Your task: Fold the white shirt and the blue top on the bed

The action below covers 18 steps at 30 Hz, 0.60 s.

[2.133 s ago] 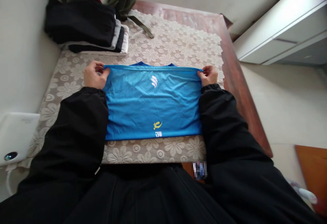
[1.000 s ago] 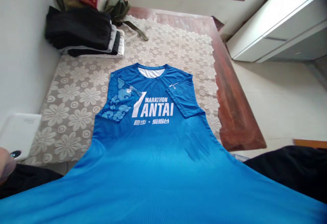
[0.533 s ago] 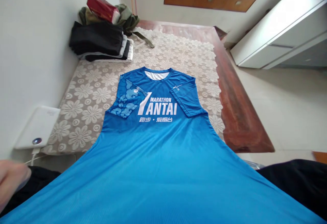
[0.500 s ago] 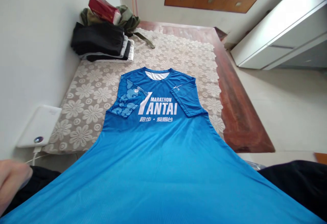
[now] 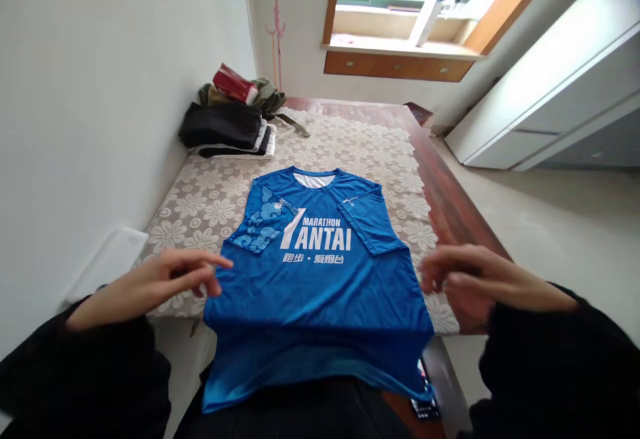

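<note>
A blue shirt (image 5: 320,285) printed "MARATHON YANTAI" lies front up on a lace floral cloth (image 5: 350,152). Both sleeves are folded in over its chest, and its hem hangs over the near edge. My left hand (image 5: 160,279) hovers at the shirt's left side with its fingers stretched toward the fabric edge, holding nothing. At the shirt's right side my right hand (image 5: 470,275) has its fingers loosely extended toward the edge, also holding nothing. Black sleeves cover both arms.
A stack of folded dark and white clothes (image 5: 227,132) sits at the far left, with a red packet (image 5: 235,85) and green garments behind it. The wooden surface (image 5: 450,205) shows along the right. A white device (image 5: 107,262) lies left; a white cabinet (image 5: 545,105) stands right.
The shirt was folded in half, then opened and lifted toward me. Now it is laid down, both hands have let go and hover at its sides, and the view has tilted up.
</note>
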### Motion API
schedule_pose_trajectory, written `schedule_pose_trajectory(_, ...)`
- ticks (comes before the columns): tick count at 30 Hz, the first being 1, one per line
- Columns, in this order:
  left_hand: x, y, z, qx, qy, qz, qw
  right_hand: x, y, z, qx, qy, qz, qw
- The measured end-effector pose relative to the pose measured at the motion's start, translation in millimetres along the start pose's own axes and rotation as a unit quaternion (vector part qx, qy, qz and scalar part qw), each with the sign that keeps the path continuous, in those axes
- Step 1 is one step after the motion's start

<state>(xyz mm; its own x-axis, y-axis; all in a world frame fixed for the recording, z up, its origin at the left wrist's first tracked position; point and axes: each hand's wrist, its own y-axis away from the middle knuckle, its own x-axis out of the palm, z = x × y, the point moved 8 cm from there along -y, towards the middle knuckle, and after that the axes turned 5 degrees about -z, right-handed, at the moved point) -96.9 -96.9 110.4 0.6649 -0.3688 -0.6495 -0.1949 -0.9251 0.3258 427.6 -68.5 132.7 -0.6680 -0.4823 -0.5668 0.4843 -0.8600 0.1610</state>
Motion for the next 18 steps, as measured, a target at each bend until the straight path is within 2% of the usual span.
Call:
schedule_pose_trajectory(1,3.5,-34,-9,0.010,0.026,0.016,0.999,-3,-32,-15,0.018,-0.017,-0.016,1.000)
schedule_pose_trajectory(3,-8.2,-105,-27,0.048,-0.027,-0.075,0.996,-23,-102,-46,0.045,0.051,-0.121,0.990)
schedule_pose_trajectory(5,-18.7,-167,-34,0.033,-0.115,-0.164,0.979,-44,-162,-76,0.103,0.161,-0.223,0.956)
schedule_pose_trajectory(8,-23.1,-231,-34,0.007,-0.161,-0.228,0.960,-57,-222,-101,0.121,0.221,-0.280,0.926)
schedule_pose_trajectory(12,-15.7,-272,-32,-0.002,-0.200,-0.247,0.948,-53,-255,-114,0.104,0.265,-0.278,0.917)
schedule_pose_trajectory(18,-3.8,-292,-37,0.024,-0.213,-0.220,0.952,-40,-269,-124,0.047,0.281,-0.240,0.928)
